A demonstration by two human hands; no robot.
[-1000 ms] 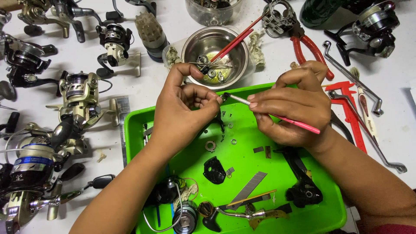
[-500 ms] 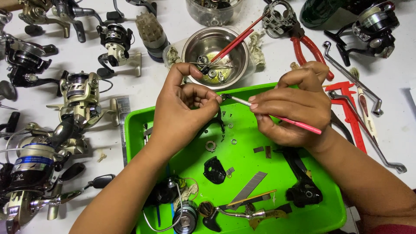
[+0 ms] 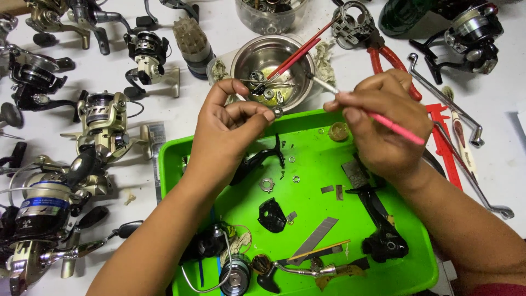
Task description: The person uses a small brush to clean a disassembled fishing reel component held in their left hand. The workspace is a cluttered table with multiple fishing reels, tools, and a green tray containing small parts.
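Left hand [image 3: 227, 129] pinches a tiny part [image 3: 278, 112]; right hand [image 3: 383, 123] grips a brush [image 3: 378, 117]. The part could slip into the cluttered tray [image 3: 307, 164].

The scene is seen through a single head-worn view, aimed steeply down and forward from close above the white table [image 3: 181, 109]. The green tray [image 3: 307, 164] is held low in the centre, with both forearms entering from the bottom edge.
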